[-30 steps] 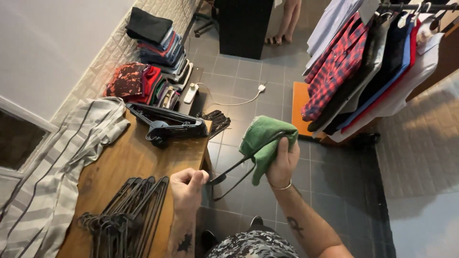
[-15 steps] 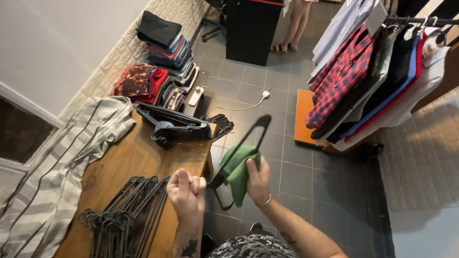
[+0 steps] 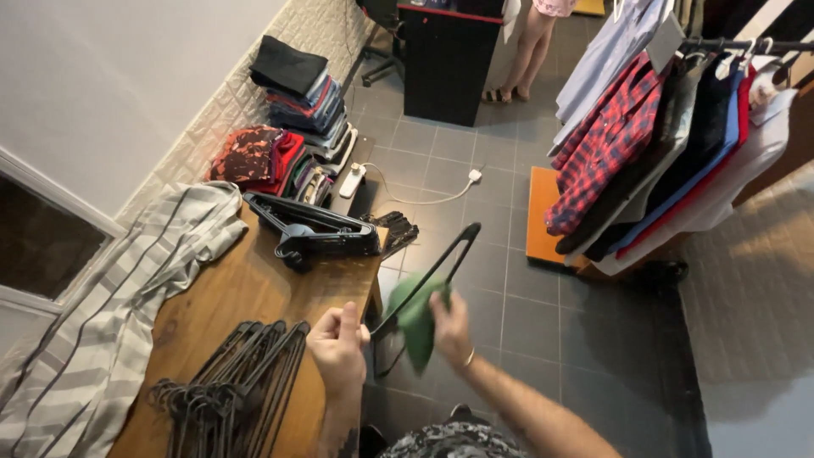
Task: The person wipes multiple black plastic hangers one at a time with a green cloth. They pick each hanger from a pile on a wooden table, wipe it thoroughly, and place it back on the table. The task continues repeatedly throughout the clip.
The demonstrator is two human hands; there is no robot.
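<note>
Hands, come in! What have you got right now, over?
Left hand shut on black hanger. Right hand shut on green cloth, cloth against hanger. Hanger pile on wooden table beside left hand; nothing blocking.

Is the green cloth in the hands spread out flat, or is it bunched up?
Bunched up. The green cloth hangs crumpled against the black hanger, gripped by the right hand; no flat surface shows.

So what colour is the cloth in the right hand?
Green, clearest in the head view: green cloth in the right hand.
</note>
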